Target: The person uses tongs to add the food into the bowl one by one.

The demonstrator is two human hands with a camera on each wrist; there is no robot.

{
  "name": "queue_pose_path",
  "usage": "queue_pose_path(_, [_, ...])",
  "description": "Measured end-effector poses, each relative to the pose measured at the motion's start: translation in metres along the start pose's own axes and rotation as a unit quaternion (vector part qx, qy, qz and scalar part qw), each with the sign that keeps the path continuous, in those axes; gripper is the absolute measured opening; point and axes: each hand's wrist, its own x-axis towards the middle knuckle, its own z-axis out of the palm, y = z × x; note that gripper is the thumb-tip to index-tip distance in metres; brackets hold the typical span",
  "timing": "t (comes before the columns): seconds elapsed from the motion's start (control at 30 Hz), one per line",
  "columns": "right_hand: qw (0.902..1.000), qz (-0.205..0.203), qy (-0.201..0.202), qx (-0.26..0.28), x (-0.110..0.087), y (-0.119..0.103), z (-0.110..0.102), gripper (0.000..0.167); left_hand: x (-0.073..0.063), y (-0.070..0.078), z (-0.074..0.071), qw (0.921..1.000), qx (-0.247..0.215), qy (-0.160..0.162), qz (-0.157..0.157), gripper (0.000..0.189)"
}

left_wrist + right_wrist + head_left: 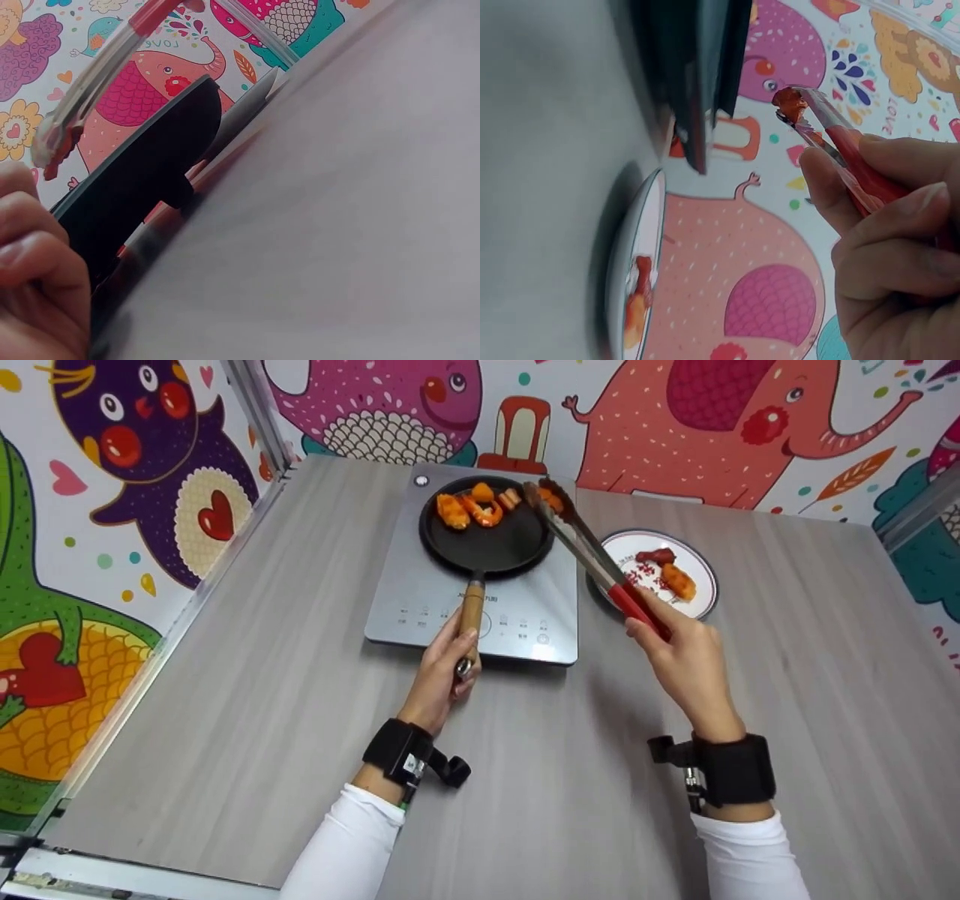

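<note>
My left hand [448, 656] grips the wooden handle [472, 607] of a small black frying pan [487, 550]. Orange food pieces [453, 511], one curled like a shrimp, sit toward the pan's far side beside a small pinkish piece [509, 499]. Red-handled metal tongs [581, 547] are in my right hand [690, 660], its thumb and fingers curled round them. Between the tong tips is a browned orange food piece [790, 103], raised above the pan's right rim in the head view. In the left wrist view the tongs [90, 86] slant down over the pan [150, 157].
A flat silver induction cooktop [390, 600] lies under the pan. To its right, a white plate [652, 540] with a dark rim carries a reddish piece [655, 556], an orange piece [679, 583] and a red print. Behind the grey table [247, 675] rises a cartoon-painted wall [637, 427].
</note>
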Motion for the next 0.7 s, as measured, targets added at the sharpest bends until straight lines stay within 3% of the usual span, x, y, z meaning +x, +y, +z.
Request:
queue_pose_path(0.47, [0.999, -0.009, -0.021, 0.039, 0.008, -0.018, 0.024, 0.04, 0.001, -0.001, 0.0, 1.0, -0.003, -0.007, 0.004, 0.056])
queue_pose_path(0.7, [0.9979, -0.048, -0.015, 0.041, 0.006, -0.024, 0.032, 0.038, 0.001, 0.0, 0.0, 1.0, 0.002, -0.004, 0.006, 0.056])
